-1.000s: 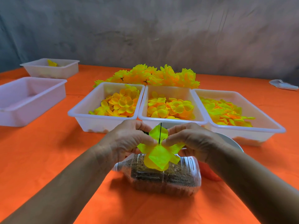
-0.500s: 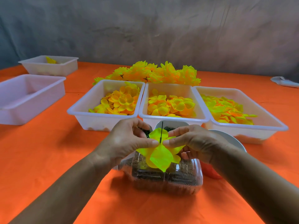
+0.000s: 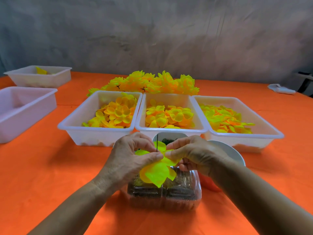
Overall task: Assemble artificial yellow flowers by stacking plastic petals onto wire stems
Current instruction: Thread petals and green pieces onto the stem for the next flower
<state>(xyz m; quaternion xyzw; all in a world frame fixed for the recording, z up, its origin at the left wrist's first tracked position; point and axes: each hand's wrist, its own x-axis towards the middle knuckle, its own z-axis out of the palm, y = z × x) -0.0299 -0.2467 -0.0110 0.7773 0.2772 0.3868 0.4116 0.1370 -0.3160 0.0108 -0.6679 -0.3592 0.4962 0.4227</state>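
A yellow petal layer (image 3: 156,172) is pinched between the left hand (image 3: 130,160) and the right hand (image 3: 193,155), thumbs and forefingers closed on it from either side, just above the clear plastic container (image 3: 169,195). A thin dark wire stem (image 3: 157,143) is seen passing up through the petal layer, its tip standing between the two hands. The container is used here as the landmark: it lies on the orange tablecloth (image 3: 50,167) and appears filled with dark granular material. Directly behind it a small white bowl (image 3: 171,135) with dark pieces is set, and a white plate (image 3: 233,153) just behind and to its right. Further behind, three white trays of loose petals are lined up: left tray (image 3: 94,131), middle tray (image 3: 169,129), right tray (image 3: 245,134). Beyond them finished yellow flowers (image 3: 152,82) are heaped. Far to the container's left, two more white trays (image 3: 25,109) (image 3: 39,78) are placed. No brand, label or writing can be read anywhere.
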